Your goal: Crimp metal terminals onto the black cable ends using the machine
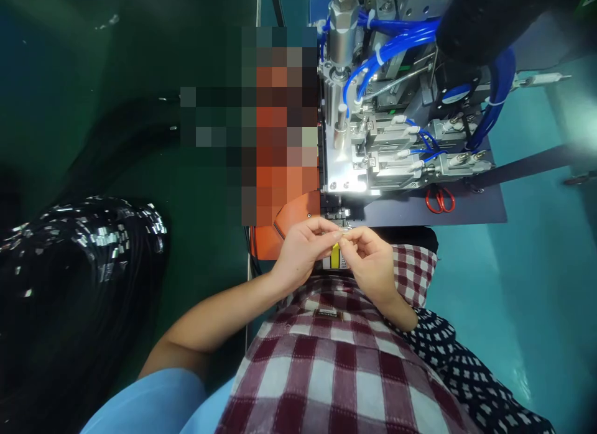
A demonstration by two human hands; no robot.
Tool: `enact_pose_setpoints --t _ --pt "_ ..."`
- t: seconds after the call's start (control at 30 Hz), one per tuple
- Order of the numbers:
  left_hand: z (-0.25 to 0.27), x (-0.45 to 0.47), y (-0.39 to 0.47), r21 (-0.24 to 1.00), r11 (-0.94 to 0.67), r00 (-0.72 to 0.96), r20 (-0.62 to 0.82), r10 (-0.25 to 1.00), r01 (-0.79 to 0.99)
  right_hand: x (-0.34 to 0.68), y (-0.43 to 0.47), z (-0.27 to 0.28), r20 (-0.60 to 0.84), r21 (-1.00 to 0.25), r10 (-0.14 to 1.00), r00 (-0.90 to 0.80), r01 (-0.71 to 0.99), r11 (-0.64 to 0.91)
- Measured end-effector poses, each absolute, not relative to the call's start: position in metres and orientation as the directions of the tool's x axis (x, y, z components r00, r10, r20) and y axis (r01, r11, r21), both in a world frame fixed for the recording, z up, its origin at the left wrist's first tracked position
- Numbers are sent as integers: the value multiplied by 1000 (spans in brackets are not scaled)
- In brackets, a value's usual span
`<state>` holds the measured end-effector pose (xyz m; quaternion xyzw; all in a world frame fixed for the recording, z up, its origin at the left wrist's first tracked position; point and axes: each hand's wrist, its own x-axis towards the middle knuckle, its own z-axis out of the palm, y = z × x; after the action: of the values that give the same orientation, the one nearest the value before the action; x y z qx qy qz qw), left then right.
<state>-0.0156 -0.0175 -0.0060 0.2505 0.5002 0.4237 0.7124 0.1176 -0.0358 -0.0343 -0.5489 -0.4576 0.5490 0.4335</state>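
Just in front of the machine, the left hand and right hand meet, forearms angled inward, thumbs and forefingers pinched on a tiny piece too small to identify.

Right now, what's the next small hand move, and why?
I'd probably steady the bare left hand and bare right hand before reaching toward the silver metal machine with blue tubes: their fingers meet near its front edge, and anything pinched there is too small to make out.
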Motion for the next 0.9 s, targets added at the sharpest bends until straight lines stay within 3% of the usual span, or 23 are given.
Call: enact_pose_setpoints --t 0.2,0.43,0.63,0.8,0.9 --pt "-7 -17 -15 764 536 160 -516 842 -358 132 -35 -30 -78 -973 996 -45 219 -66" --pt "-8 -18 -17 772 544 200 -506 839 -330 137 -31 -26 -7 -959 1000 -21 285 -1" --pt "-11 -20 -18 842 506 208 -470 858 -186 140 -27 -24 75 -924 991 -113 365 112" --pt "-3 -20 -21 946 317 202 -325 924 72 147 -28 -14 89 -903 979 -185 400 158" --pt "-2 -21 -21 939 337 224 -343 912 66 146 -29 -15 43 -923 980 -196 368 114"
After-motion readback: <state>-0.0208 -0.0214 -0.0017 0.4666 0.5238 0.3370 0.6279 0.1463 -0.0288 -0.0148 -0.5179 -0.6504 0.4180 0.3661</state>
